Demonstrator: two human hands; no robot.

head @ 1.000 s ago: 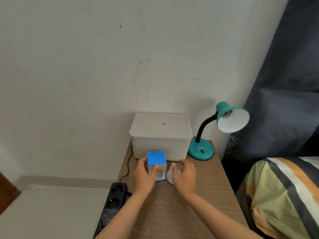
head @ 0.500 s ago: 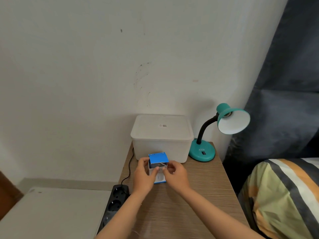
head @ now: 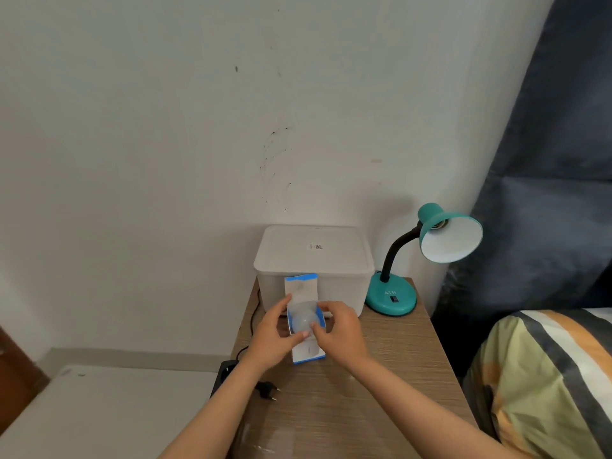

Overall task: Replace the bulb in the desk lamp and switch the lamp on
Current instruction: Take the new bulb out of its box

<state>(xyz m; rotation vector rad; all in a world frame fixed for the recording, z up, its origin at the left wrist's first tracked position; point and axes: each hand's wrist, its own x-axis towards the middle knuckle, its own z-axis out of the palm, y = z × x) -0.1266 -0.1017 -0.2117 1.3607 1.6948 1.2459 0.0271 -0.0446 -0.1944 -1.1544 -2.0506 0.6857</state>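
Observation:
The teal desk lamp (head: 390,298) stands at the table's back right. Its shade (head: 450,238) faces me with no bulb in the socket. In front of the white tub, both hands hold a blue and white bulb box (head: 308,354) with its top flap standing open. A white bulb (head: 302,321) shows in the opening. My left hand (head: 271,339) grips the box's left side. My right hand (head: 344,336) pinches the bulb's dome between thumb and fingers. The lamp's black plug (head: 270,390) lies loose on the table beside my left forearm.
A lidded white plastic tub (head: 314,253) sits against the wall behind the box. A black power strip (head: 225,372) lies off the wooden table's (head: 381,392) left edge, above a white surface (head: 99,409). A striped bed cover (head: 546,376) and dark curtain (head: 546,160) are to the right.
The box's blue top flap has been opened and now stands up, showing the bulb inside. My right hand came from beside the box onto the bulb. The loose bulb on the table is now hidden.

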